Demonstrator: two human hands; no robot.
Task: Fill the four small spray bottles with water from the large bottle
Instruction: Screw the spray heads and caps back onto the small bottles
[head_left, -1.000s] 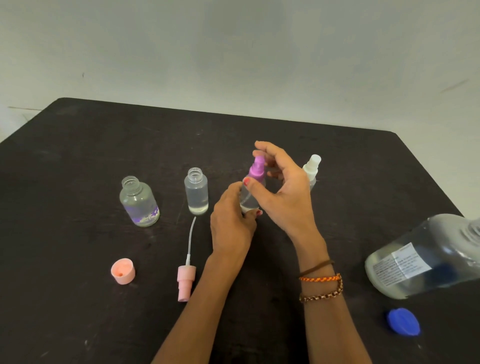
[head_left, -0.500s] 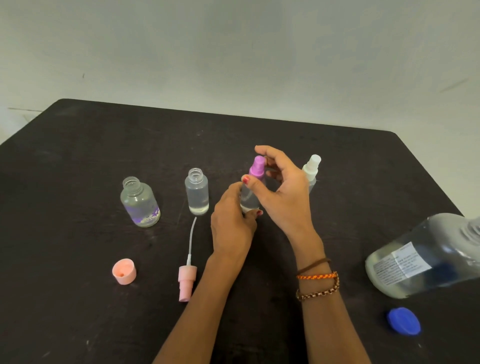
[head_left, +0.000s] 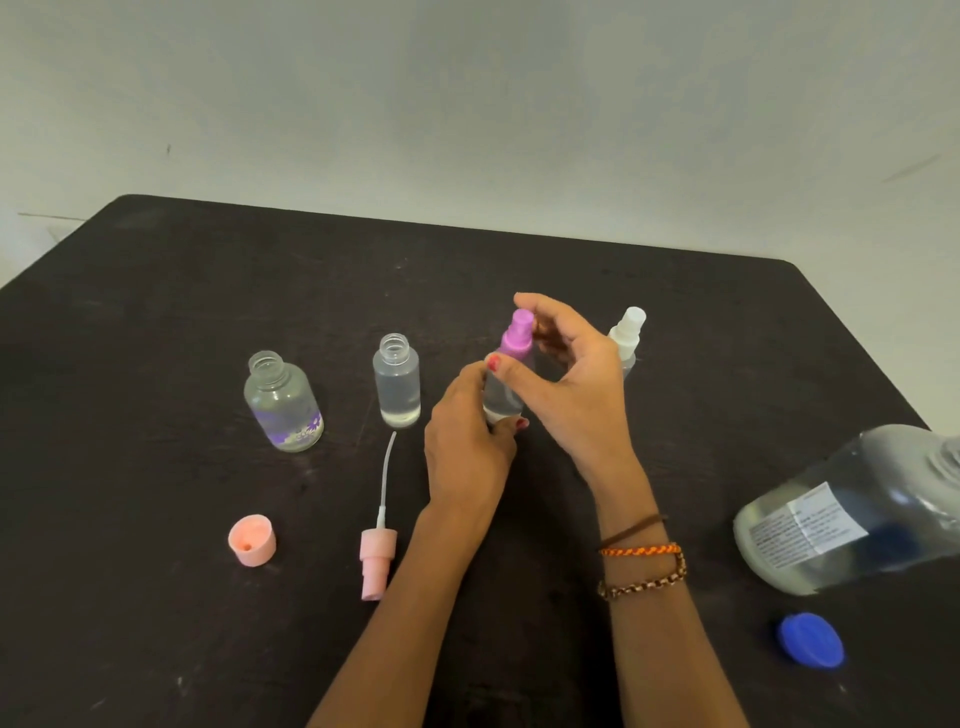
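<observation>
1. your left hand (head_left: 467, 441) grips the body of the small clear bottle (head_left: 500, 402) at bench centre, fingers curled round it, the bottle upright on or just above the black bench (head_left: 156, 312); which, you cannot tell.
2. your right hand (head_left: 571, 395) sits over the purple spray head (head_left: 516, 338) on that bottle, thumb and fingers (head_left: 540, 306) pinched on either side of the purple top.
3. behind your right hand, at about 1 o'clock from the held bottle, a bottle with a white spray head (head_left: 627, 332) stands upright, mostly hidden.
4. at 9 o'clock from your hands, a slim open bottle (head_left: 396, 382) stands with clear liquid nearly to the shoulder, no top on it.
5. further out at 9 o'clock, the rounder open bottle (head_left: 283, 402) with purple flower print stands uncapped.
6. at 7 o'clock, a pink spray pump (head_left: 376, 564) lies flat on the bench, its white tube pointing toward the slim bottle.
7. left of it, a pink cap (head_left: 252, 540) lies just apart from the pump.
8. at 4 o'clock, the large bottle (head_left: 852, 514) with a white label stands at the frame edge, open at the top.
9. its blue cap (head_left: 810, 639) rests on the bench near the large bottle, closer to you.
</observation>
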